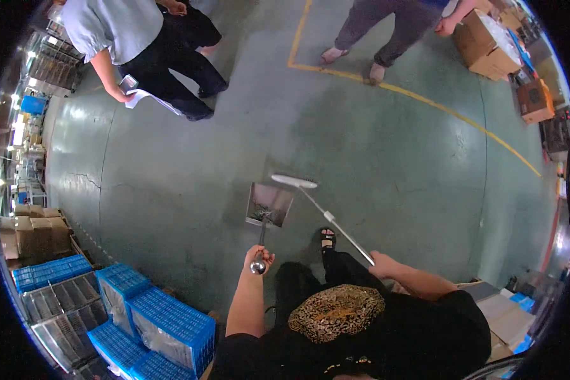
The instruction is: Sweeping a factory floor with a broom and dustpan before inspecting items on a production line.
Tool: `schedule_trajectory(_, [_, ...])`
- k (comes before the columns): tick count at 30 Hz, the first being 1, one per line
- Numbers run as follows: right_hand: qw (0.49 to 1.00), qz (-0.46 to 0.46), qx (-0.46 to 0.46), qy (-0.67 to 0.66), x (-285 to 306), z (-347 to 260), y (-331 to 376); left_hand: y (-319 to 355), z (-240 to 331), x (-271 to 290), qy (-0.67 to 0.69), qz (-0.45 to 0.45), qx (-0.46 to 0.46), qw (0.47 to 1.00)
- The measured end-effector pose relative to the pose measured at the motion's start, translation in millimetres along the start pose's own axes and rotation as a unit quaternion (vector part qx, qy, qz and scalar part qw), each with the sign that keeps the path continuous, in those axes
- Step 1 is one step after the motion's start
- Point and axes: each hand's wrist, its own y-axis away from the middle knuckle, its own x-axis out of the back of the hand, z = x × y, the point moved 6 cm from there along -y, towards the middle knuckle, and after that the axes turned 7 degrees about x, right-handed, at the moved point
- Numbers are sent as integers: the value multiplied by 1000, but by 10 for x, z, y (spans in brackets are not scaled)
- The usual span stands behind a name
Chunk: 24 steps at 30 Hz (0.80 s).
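Note:
My left hand (pixel 259 256) is closed around the metal handle of a dustpan (pixel 255 211), just below its rounded end knob. The pan rests on or just above the green floor, with some dark debris inside. My right hand (pixel 381 263) grips the silver pole of a broom (pixel 294 182). Its white head lies at the far right of the pan, close to the pan's far edge, with dark bristles partly showing. Whether the broom touches the pan cannot be made out.
Two people stand ahead, one at far left holding papers (pixel 148 100), one near the yellow floor line (pixel 418 96). Blue crates (pixel 161 316) and cardboard boxes (pixel 34 234) are stacked at near left. Another carton (pixel 481 47) sits at far right. My sandalled foot (pixel 327 237) is beside the broom pole.

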Motion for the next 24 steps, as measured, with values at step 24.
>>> schedule_trajectory(24, [967, 243, -53, -52, 2622, -2738, -4846, -1750, 3455, -978, -49, 97, 99, 989])
